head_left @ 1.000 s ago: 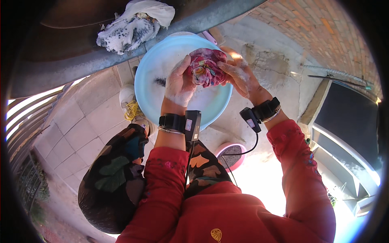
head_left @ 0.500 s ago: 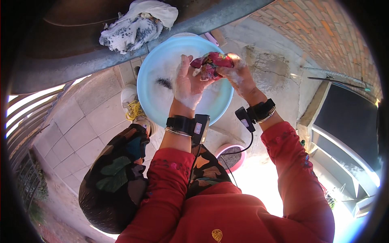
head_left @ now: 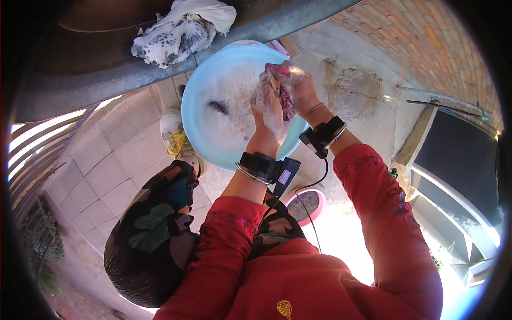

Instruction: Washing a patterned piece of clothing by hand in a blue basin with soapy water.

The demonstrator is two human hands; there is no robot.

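Observation:
Over the right part of a light blue basin [head_left: 193, 114] full of suds, both my hands grip one bunched piece of wet red patterned cloth [head_left: 286, 101]. My left hand [head_left: 268, 106], coated in foam, is closed round its left side. My right hand [head_left: 302, 92] is closed on its upper right side, close against the left. Part of the cloth shows between the hands; the rest is hidden in them. A small dark item [head_left: 218, 106] lies among the suds on the basin's left, its kind not clear.
A foamy white cloth with dark spots [head_left: 173, 42] lies on a ledge [head_left: 133, 80] beyond the basin. A pink tub [head_left: 319, 205] with grey contents stands near my knees. A brick wall [head_left: 421, 37] rises at the far right. My shoe [head_left: 170, 124] is left of the basin.
My left hand has gone from spread open under the cloth to closed round it, moving right. My right hand has shifted slightly left, and the cloth is now squeezed between both.

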